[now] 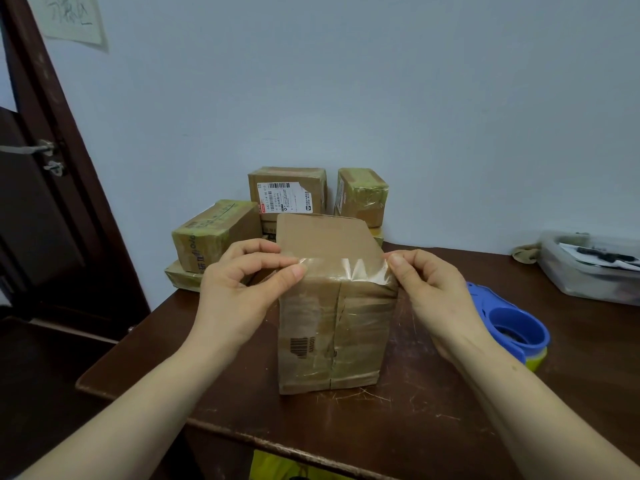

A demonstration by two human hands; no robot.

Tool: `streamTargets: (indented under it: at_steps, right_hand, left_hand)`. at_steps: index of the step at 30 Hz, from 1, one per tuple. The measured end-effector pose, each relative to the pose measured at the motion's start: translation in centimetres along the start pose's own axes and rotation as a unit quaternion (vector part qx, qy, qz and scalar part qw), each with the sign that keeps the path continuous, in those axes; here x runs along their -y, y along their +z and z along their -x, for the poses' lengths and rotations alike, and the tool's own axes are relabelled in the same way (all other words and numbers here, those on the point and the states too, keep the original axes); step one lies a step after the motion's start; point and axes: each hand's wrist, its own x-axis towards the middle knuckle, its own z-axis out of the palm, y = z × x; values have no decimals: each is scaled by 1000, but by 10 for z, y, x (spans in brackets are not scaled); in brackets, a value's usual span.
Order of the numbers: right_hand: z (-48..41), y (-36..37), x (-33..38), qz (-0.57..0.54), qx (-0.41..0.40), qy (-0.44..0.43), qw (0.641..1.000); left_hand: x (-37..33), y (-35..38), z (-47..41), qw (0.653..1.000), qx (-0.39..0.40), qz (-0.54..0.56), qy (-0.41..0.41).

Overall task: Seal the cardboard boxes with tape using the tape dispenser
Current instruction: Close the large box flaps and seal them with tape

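Both forearms reach in over the table (450, 427). The left hand (239, 289) and right hand (429, 289), fingers curled, each pinch 1 end of a clear tape strip (346, 270) across the upright cardboard box (329, 327).

Pale blue-grey wall (381, 98), upper frame; paper sheet (72, 19), upper left. Dark brown door (34, 237) with metal handle (41, 147), left edge. Dark wooden table (450, 417), scratched, lower centre and right.
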Motion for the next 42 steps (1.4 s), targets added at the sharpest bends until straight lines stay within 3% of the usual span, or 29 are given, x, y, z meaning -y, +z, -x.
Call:
streamTargets:
  at_steps: [6,12,14,18,22,26,31,35,38,42]
  right_hand:
    - [-2,4,4,15,-64,8,998]
    - [1,8,8,70,-99,-16,993]
    - [0,7,10,78,-86,-12,993]
    - [5,21,15,83,-15,13,996]
    - [5,38,23,42,15,47,998]
    - [0,40,22,11,-20,86,996]
    - [2,27,14,-119,-43,96,987]
    - [6,22,4,-138,-64,92,984]
    - [7,19,7,-85,-72,86,990]
    - [11,30,22,140,12,31,990]
  left_hand:
    - [-4,11,1,998,-48,-32,-17]
    - [-3,23,1,989,-109,-14,-95]
    - [-4,25,-1,989,-96,-21,-112]
    - [-13,30,-4,987,10,-75,-141]
    - [-21,34,-5,985,13,-16,-172]
    - [-14,32,-7,986,0,-22,-164]
    - [-2,29,-5,990,-24,-108,-82]
    - [2,25,-6,990,-32,-107,-84]
    - [-3,26,-5,988,-19,-108,-106]
    - [-5,27,0,984,38,-159,-69]
